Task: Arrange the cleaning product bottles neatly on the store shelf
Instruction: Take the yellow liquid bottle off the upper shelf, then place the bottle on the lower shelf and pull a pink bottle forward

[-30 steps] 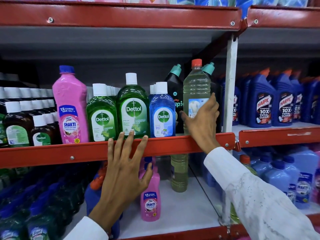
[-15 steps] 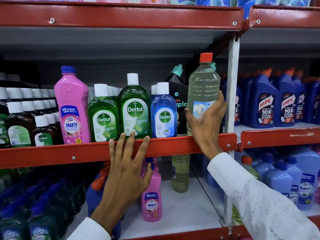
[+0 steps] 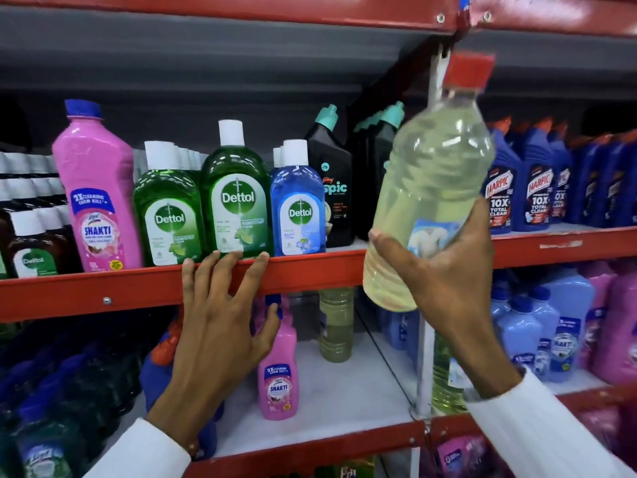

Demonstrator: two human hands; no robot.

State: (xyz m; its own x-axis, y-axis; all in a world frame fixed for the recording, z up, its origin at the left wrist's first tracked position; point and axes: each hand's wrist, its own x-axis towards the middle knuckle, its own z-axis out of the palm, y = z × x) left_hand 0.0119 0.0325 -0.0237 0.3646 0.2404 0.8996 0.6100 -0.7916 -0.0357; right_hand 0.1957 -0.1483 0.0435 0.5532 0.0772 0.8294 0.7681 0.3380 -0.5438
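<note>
My right hand (image 3: 444, 270) grips a clear bottle of pale yellow liquid (image 3: 431, 188) with a red cap, held tilted in the air in front of the shelf's white upright. My left hand (image 3: 220, 322) rests with spread fingers on the red front edge of the middle shelf (image 3: 103, 294), holding nothing. On that shelf stand a pink Shakti bottle (image 3: 96, 191), two green Dettol bottles (image 3: 238, 198), a blue Dettol bottle (image 3: 298, 205) and black Spic bottles (image 3: 332, 181).
Blue Harpic bottles (image 3: 531, 188) fill the shelf to the right. Brown Dettol bottles (image 3: 32, 246) stand at far left. Below are a small pink Shakti bottle (image 3: 277, 370), a yellow-liquid bottle (image 3: 336, 326) and light blue bottles (image 3: 527, 332). Another red shelf edge (image 3: 241, 8) runs overhead.
My right hand has lifted the yellow bottle off the middle shelf and drawn it out toward me and to the right. My left hand stays on the shelf edge.
</note>
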